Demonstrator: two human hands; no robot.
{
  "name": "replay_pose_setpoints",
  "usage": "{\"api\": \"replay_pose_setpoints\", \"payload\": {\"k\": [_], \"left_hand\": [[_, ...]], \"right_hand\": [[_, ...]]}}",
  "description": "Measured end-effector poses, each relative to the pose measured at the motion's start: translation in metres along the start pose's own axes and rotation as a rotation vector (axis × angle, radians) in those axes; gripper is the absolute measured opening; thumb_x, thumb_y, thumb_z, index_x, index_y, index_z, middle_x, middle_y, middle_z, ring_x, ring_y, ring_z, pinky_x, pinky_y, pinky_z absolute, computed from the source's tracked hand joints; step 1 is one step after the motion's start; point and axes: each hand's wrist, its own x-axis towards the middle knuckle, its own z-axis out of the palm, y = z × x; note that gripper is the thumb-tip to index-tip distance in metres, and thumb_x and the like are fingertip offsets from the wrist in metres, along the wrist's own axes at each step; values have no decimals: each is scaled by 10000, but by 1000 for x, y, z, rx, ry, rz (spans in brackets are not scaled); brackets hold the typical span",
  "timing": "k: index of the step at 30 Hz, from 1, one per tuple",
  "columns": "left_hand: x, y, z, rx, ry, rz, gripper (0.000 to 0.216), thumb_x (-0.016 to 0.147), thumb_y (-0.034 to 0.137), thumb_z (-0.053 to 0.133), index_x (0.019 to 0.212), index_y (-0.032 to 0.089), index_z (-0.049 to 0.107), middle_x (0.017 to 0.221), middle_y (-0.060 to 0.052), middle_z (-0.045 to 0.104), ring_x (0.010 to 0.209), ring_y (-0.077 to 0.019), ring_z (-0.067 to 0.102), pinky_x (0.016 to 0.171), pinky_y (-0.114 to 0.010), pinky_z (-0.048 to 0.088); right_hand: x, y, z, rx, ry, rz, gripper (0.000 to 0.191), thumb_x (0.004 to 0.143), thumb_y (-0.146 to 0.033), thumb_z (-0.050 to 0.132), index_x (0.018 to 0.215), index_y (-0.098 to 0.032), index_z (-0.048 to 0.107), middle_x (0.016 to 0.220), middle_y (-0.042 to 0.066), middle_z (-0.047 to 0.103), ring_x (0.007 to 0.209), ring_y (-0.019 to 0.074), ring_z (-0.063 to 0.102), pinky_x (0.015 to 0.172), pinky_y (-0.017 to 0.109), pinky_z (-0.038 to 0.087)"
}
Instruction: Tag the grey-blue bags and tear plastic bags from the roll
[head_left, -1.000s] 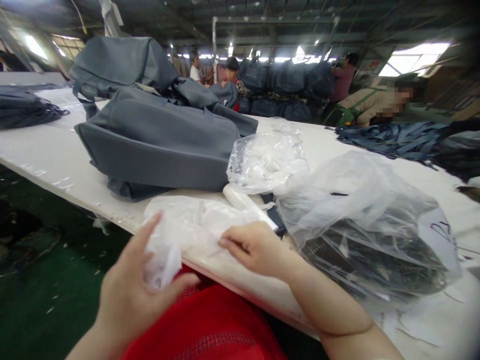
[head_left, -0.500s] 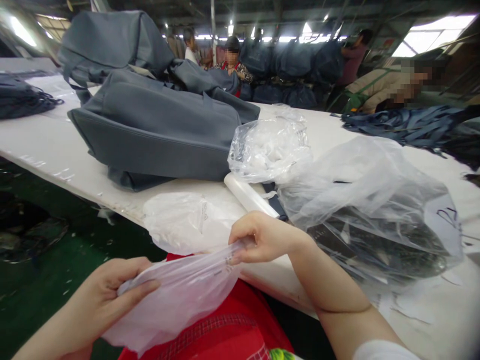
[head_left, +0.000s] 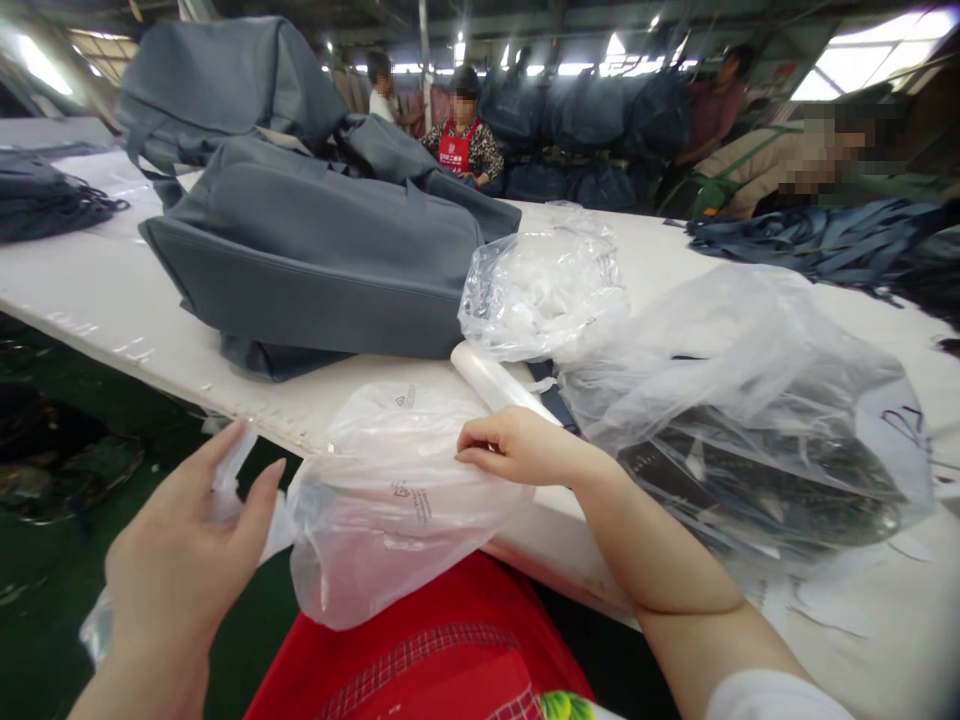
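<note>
My right hand (head_left: 517,445) pinches the upper edge of a thin, milky plastic bag (head_left: 360,540) with small printed symbols, hanging over the table's front edge. To its left, my left hand (head_left: 187,540) has thumb and index finger spread apart; its other fingers are hidden behind the palm. Crumpled clear plastic (head_left: 232,465) passes behind that palm and comes out on both sides, seemingly held by the hidden fingers. One end reaches toward the bag. More of the printed plastic (head_left: 382,405) lies on the table just behind the bag.
Large dark blue-grey bags (head_left: 322,260) stand on the white table (head_left: 97,285). A white roll (head_left: 499,385), a clear bag of white pieces (head_left: 544,300) and a big plastic bag with dark contents (head_left: 757,470) lie rightward. Dark straps (head_left: 817,245) are piled beyond. Several people work behind.
My left hand has moved left and its thumb and index finger have spread. The plastic bag's left part has dropped from that pinch and puffed out. My right hand has barely moved.
</note>
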Motion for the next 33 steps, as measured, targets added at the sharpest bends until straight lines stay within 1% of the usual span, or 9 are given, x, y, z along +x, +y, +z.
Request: {"api": "replay_pose_setpoints", "payload": {"k": [2, 5, 7, 9, 12, 16, 20, 24, 33], "left_hand": [[-9, 21, 0, -162, -56, 209, 540, 879, 486, 542, 1370, 263, 509, 1296, -80, 637, 1114, -293, 635, 923, -414, 511], [-16, 51, 11, -333, -366, 461, 581, 852, 512, 570, 1366, 250, 498, 1328, -73, 620, 1130, -265, 624, 936, -365, 488], [-14, 66, 22, -340, -560, 500, 486, 858, 473, 563, 1280, 231, 566, 1222, -73, 677, 1051, -258, 649, 872, -351, 486], [-9, 73, 31, -314, -714, 483, 296, 884, 439, 518, 995, 212, 671, 923, -44, 727, 831, -226, 663, 723, -314, 465], [-4, 72, 38, -410, -826, 408, 377, 909, 456, 463, 675, 190, 591, 620, 8, 598, 610, -156, 560, 589, -265, 376], [-4, 63, 38, -573, -886, 339, 359, 893, 466, 501, 706, 181, 613, 630, 30, 569, 613, -123, 520, 581, -236, 350], [-5, 61, 35, -619, -892, 339, 312, 866, 435, 558, 703, 178, 622, 611, 40, 547, 596, -110, 491, 570, -223, 340], [-7, 61, 35, -772, -821, 282, 373, 893, 453, 521, 673, 167, 617, 605, 29, 547, 590, -109, 494, 574, -219, 370], [-17, 55, 37, -832, -643, 212, 370, 934, 413, 482, 732, 172, 676, 661, 8, 626, 629, -119, 558, 605, -216, 411]], "right_hand": [[1, -3, 5, 0, -24, -34, 169, 913, -245, 556, 907, -167, 706, 819, 35, 718, 718, 133, 610, 667, 235, 402], [0, -9, 9, 80, -52, -111, 165, 923, -235, 547, 922, -167, 698, 825, 30, 715, 731, 126, 616, 680, 225, 414], [-2, -11, 9, 160, -35, -151, 165, 929, -226, 540, 938, -160, 691, 825, 24, 709, 727, 114, 615, 686, 213, 422], [-3, -11, 7, 202, 22, -148, 176, 934, -245, 540, 932, -149, 688, 789, 19, 697, 701, 108, 605, 671, 205, 421], [-2, -6, 4, 197, 69, -73, 219, 941, -296, 534, 928, -148, 694, 784, 25, 695, 703, 116, 600, 654, 209, 413], [1, -3, 5, 264, -113, -50, 309, 958, -383, 494, 1014, -147, 686, 912, 43, 704, 796, 128, 611, 701, 214, 420], [3, -5, 11, 321, -298, -92, 340, 939, -415, 520, 810, -129, 652, 667, -16, 576, 618, 86, 501, 585, 194, 364], [5, -2, 13, 362, -234, -112, 388, 970, -365, 467, 660, -141, 527, 587, -51, 419, 566, 64, 388, 548, 189, 305], [6, -2, 11, 290, -94, -98, 380, 988, -384, 441, 716, -145, 555, 607, -44, 467, 571, 68, 430, 559, 190, 311]]}}
